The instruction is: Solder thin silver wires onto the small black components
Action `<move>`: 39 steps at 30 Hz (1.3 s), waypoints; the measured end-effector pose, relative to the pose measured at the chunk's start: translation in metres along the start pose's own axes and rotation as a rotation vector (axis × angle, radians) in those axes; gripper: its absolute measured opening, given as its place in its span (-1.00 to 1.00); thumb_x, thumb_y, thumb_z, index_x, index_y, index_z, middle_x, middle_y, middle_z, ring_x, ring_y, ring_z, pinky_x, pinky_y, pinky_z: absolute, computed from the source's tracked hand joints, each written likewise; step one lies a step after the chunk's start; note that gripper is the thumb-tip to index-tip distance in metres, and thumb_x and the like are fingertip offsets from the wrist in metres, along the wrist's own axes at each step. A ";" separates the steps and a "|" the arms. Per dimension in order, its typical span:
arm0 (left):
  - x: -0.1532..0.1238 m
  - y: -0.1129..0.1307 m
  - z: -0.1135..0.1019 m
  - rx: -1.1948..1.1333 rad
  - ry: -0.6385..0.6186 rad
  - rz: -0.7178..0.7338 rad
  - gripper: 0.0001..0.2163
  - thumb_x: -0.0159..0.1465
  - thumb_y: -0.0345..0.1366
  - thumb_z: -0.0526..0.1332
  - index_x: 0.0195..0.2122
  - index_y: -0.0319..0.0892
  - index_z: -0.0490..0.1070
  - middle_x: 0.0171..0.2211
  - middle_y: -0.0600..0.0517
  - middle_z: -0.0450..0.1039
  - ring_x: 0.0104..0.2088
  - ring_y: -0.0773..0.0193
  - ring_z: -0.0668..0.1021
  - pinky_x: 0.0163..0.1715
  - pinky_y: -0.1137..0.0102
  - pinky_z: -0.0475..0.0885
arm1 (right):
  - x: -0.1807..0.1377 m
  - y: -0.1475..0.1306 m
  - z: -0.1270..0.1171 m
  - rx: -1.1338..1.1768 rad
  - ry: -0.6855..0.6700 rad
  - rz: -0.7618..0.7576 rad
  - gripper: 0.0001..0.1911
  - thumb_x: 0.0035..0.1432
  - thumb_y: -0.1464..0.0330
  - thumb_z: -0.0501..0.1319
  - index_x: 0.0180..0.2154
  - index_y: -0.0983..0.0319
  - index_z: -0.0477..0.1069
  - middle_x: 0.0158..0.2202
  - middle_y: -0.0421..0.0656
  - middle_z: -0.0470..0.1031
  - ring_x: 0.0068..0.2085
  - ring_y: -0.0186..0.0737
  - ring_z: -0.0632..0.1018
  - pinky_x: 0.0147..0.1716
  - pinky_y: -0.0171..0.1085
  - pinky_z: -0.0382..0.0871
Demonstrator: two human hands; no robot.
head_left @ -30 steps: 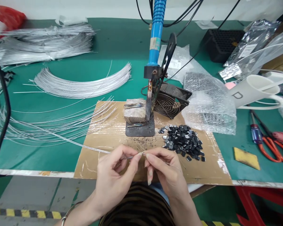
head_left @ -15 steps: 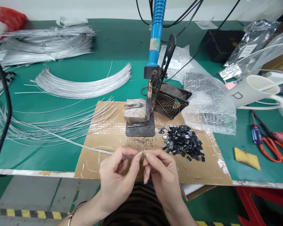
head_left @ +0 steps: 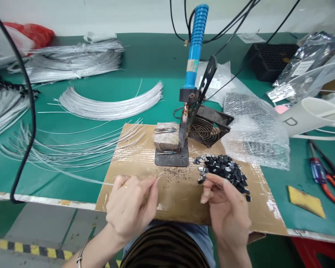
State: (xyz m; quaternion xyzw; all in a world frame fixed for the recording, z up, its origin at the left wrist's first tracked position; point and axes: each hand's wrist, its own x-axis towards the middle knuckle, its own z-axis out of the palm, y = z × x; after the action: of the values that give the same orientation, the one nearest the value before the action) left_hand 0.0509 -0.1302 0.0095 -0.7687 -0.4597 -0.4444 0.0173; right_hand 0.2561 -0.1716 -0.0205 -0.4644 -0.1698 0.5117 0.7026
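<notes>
My left hand (head_left: 132, 204) is closed in a pinch on a thin white wire (head_left: 93, 181), whose tip pokes out past the thumb and forefinger. The wire's long end trails left over the bench edge of the cardboard. My right hand (head_left: 229, 210) is apart from the left, at the near left edge of a pile of small black rectangular pieces (head_left: 226, 169) with shiny metal parts. Its fingers are loosely curved with gaps between them, and I see nothing held. Beyond both hands, a blue-handled soldering iron (head_left: 194, 59) stands tip down in its holder (head_left: 173, 159).
Cardboard (head_left: 181, 208) covers the front of the green bench. Loose white wires (head_left: 80, 149) and a wire bundle (head_left: 111, 108) lie left. Behind the pile are a small fan (head_left: 209, 128) and bubble wrap (head_left: 254, 130). A yellow sponge (head_left: 306, 201), screwdriver (head_left: 317, 169) and white mug (head_left: 307, 117) stand right.
My hands have parted from their shared hold at the wire tip. The right hand has moved right to the black pieces; the left keeps the wire. The view has shifted slightly.
</notes>
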 end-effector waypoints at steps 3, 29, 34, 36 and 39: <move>0.015 -0.017 0.003 0.112 -0.013 -0.029 -0.81 0.24 -0.53 0.39 -0.20 -0.11 0.57 -0.47 0.12 0.64 -0.56 0.34 0.53 -0.35 0.35 0.36 | 0.007 -0.004 -0.018 -0.043 0.115 -0.056 -0.71 0.22 0.18 0.40 -0.21 0.27 0.74 -0.40 -0.06 0.65 -0.50 -0.27 0.59 -0.54 -0.32 0.53; 0.197 -0.201 0.109 0.346 -0.342 -0.442 -0.65 0.44 -0.18 0.30 0.18 -0.19 0.45 0.15 -0.14 0.50 0.05 0.04 0.61 0.03 0.04 0.58 | 0.017 0.003 -0.043 -0.129 0.031 -0.133 -0.80 0.17 0.23 0.49 -0.29 0.25 0.75 -0.41 0.01 0.68 -0.54 -0.20 0.62 -0.60 -0.29 0.55; 0.188 -0.203 0.107 0.363 -0.369 -0.389 -0.66 0.44 -0.18 0.30 0.18 -0.19 0.45 0.15 -0.14 0.50 0.06 0.04 0.60 0.04 0.03 0.58 | 0.018 0.006 -0.050 -0.127 0.010 -0.123 -0.82 0.17 0.23 0.49 -0.30 0.23 0.75 -0.40 0.00 0.69 -0.55 -0.19 0.61 -0.62 -0.25 0.57; 0.179 -0.202 0.104 0.356 -0.414 -0.347 -0.66 0.44 -0.18 0.30 0.17 -0.19 0.46 0.15 -0.14 0.50 0.05 0.04 0.61 0.04 0.03 0.58 | 0.018 0.007 -0.051 -0.134 0.013 -0.123 -0.83 0.15 0.24 0.51 -0.30 0.23 0.75 -0.40 0.00 0.69 -0.56 -0.18 0.61 -0.63 -0.25 0.58; 0.169 -0.199 0.102 0.334 -0.488 -0.289 -0.66 0.44 -0.18 0.30 0.17 -0.19 0.46 0.15 -0.14 0.50 0.05 0.04 0.60 0.04 0.04 0.58 | 0.019 0.007 -0.052 -0.137 0.012 -0.145 -0.83 0.13 0.25 0.53 -0.31 0.23 0.75 -0.40 -0.01 0.69 -0.58 -0.19 0.61 -0.65 -0.26 0.57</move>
State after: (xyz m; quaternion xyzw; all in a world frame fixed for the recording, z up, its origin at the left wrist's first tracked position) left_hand 0.0060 0.1458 -0.0103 -0.7657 -0.6213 -0.1634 -0.0308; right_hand 0.2972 -0.1799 -0.0578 -0.5012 -0.2333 0.4439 0.7052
